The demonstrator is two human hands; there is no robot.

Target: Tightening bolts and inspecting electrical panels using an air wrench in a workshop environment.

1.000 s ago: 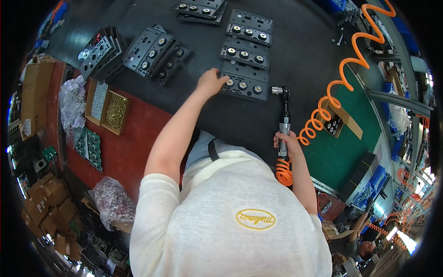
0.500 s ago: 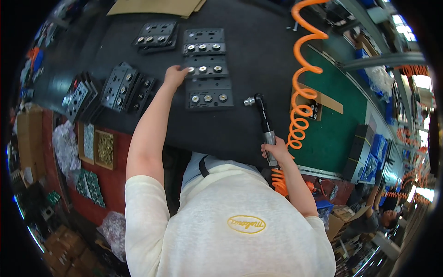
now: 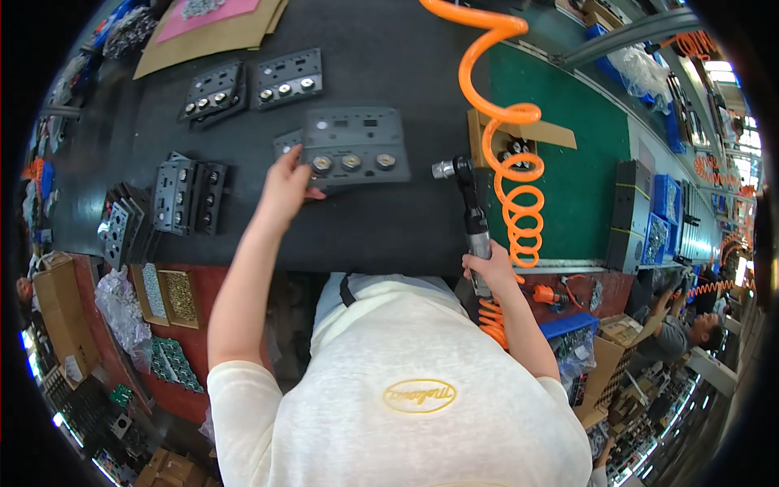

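- Dark panel (image 3: 355,128), one: left of the air ratchet (image 3: 471,203); blurred, so I cannot tell whether it rests on the table (image 3: 365,231) or just above.
- Axis: I judge the longer side to run left to right, matching its row of three metal fittings (image 3: 351,162).
- Left hand (image 3: 284,195): the nearer one, at the panel's left end; from its fingers (image 3: 294,154) nearly all the panel lies to the right.
- Left fingers, state: somewhat parted about that end, seemingly touching; whether they grip, I cannot tell.
- Second panel (image 3: 286,141), partial: showing beside the left fingertips.
- Right hand (image 3: 491,266): farther off; fingers wrapped around the air ratchet's body.
- Socket (image 3: 442,170): at the ratchet's head, I see it facing the panel's right edge, apart from it.
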